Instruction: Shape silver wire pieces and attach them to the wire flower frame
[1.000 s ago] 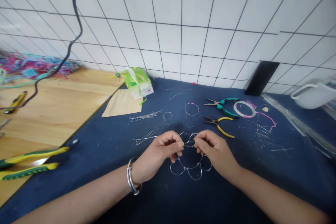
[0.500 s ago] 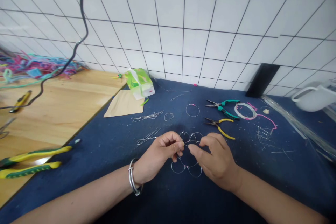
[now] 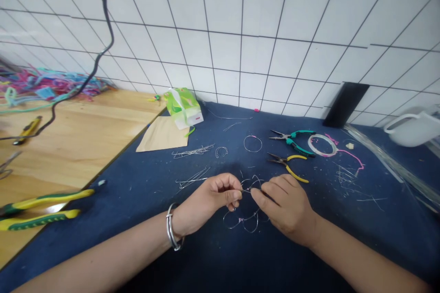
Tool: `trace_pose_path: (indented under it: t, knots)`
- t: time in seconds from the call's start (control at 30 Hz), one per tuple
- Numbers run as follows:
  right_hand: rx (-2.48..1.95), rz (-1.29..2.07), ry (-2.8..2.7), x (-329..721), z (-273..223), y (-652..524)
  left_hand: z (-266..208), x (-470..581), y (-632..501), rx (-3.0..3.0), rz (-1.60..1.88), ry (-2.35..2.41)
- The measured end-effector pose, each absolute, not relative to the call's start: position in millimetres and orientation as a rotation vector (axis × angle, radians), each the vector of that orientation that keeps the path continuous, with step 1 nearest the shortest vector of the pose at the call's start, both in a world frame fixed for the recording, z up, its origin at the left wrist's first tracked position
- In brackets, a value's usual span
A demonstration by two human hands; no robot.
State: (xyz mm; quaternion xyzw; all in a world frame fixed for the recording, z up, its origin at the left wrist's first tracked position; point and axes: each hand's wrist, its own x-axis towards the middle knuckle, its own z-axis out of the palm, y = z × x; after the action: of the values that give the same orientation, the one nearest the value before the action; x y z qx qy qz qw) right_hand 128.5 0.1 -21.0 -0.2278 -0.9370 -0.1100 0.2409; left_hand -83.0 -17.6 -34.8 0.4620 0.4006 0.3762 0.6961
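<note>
Between my hands is a thin wire frame [image 3: 250, 231] made of several round loops, with small pink bits where the loops join. My left hand [image 3: 220, 197], a silver bangle on its wrist, pinches the wire between thumb and forefinger. From the other side my right hand [image 3: 283, 206] grips the frame with thumb and curled fingers, and its fingertips partly cover the loops. Behind the hands a separate wire ring [image 3: 253, 143] lies flat with pink on its top edge. Yellow-handled pliers [image 3: 292, 165] and teal-handled pliers [image 3: 292, 140] rest to its right.
Bent wire pieces [image 3: 192, 151] and a small wire curl [image 3: 222, 151] lie left of centre. A white ring dish [image 3: 322, 145] with pink bits sits right, near loose wires [image 3: 345, 178]. Farther off are a tissue pack [image 3: 184, 107], white jug [image 3: 412, 128] and large yellow-green pliers [image 3: 44, 210].
The wire frame has turned and tilted between my fingers. My right hand has closed in on the wire, its fingers more curled; my left keeps its pinch.
</note>
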Motion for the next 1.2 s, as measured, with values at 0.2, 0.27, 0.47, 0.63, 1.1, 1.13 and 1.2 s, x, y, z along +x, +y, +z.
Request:
trace_pose_path:
  t: [0.2, 0.27, 0.47, 0.63, 1.1, 1.13, 1.2]
  knots:
    - [-0.562, -0.305, -2.598, 129.3, -17.8, 1.8, -31.8, -85.2, -16.2, 1.042, 0.842, 0.9]
    - [-0.552, -0.302, -2.609, 129.2, -17.2, 1.9, -31.8, -85.9, -15.6, 1.029, 0.847, 0.904]
    - [-0.527, -0.324, -2.656, 128.8, -17.5, 2.7, -32.1, -89.2, -11.1, 0.95, 0.848, 0.869]
    - [-0.52, -0.396, -2.658, 127.9, -16.9, 2.0, -32.4, -89.8, -10.9, 0.933, 0.8, 0.839]
    - [-0.513, -0.371, -2.607, 128.5, -19.7, 0.0, -29.0, -88.2, -12.9, 0.977, 0.746, 0.863]
    - [-0.521, -0.372, -2.6, 128.7, -20.0, -0.2, -28.7, -88.2, -13.2, 0.986, 0.745, 0.872]
    - [-0.537, -0.372, -2.6, 128.9, -20.7, -0.6, -28.3, -88.2, -13.6, 1.01, 0.733, 0.889]
